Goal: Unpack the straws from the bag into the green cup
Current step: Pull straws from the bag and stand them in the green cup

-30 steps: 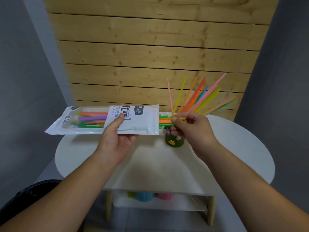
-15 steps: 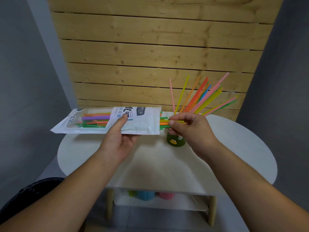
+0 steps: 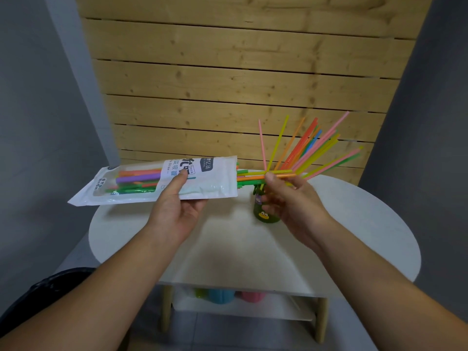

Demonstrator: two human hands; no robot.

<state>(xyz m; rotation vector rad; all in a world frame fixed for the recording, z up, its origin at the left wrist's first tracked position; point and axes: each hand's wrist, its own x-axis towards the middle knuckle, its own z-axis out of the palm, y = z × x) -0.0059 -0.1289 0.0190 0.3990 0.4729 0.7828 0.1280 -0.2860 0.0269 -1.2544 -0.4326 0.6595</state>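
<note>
Head view showed the left hand (image 3: 177,214) gripping the bag (image 3: 152,182) at ten o'clock, thumb on top. The right hand (image 3: 296,203) pinched straws (image 3: 250,177) jutting from its mouth, at one o'clock, over the green cup (image 3: 264,216) on the table (image 3: 228,244).

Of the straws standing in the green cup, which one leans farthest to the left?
The thin pink straw. It alone tips slightly left, at the left edge of the fan beside the yellow straw; all the others tilt right.
</note>
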